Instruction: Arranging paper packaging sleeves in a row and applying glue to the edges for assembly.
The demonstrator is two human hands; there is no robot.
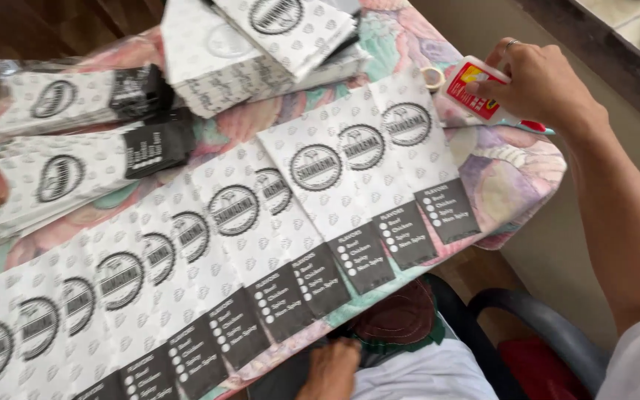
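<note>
left hand (330, 368): rests low by the lap - fingers curled, grip unclear
table (509, 174): floral cloth under overlapping paper bags (312, 200)
right hand (538, 83): fingers clasped around glue bottle (472, 92)

Floral tablecloth (509, 174) over table; beige wall (483, 44) at right; dark chair arm (550, 326) below; daylight on sill (624, 22).

Soft, even daylight, brightest at upper right of the frame; upper left corner falls dim and brown; white paper sheets (261, 215) across the middle read pale, slightly washed, no hard glare; shadows faint and short; right hand (538, 81) a little soft; lower edge darker; mild overall compression blur.
</note>
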